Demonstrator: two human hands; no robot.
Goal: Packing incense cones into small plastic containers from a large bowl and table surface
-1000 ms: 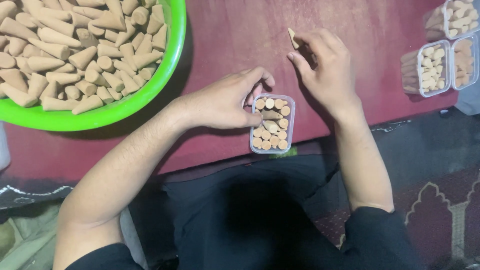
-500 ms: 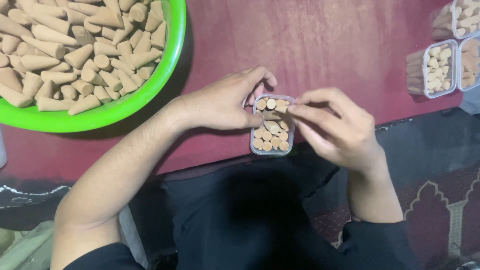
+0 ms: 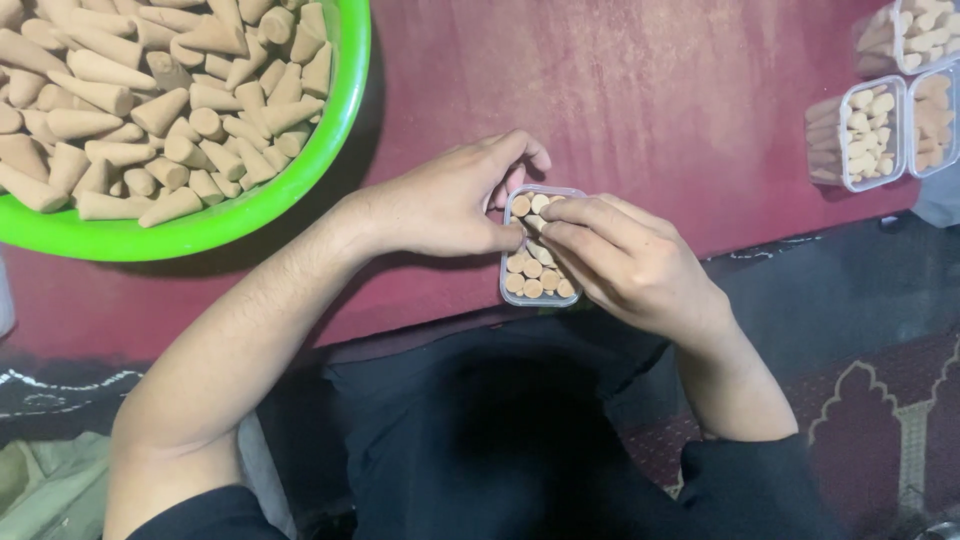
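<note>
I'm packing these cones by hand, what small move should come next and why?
Probably press the cone under the right hand down into the small clear box, which the left hand steadies; the box looks nearly full of upright cones.

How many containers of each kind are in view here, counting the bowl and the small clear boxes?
Green bowl heaped with loose cones: 1
Clear box held by the left hand, with the right hand at its cones: 1
Filled clear boxes at the right edge: 3, partly cut off by the frame
Total: 5 containers
</note>
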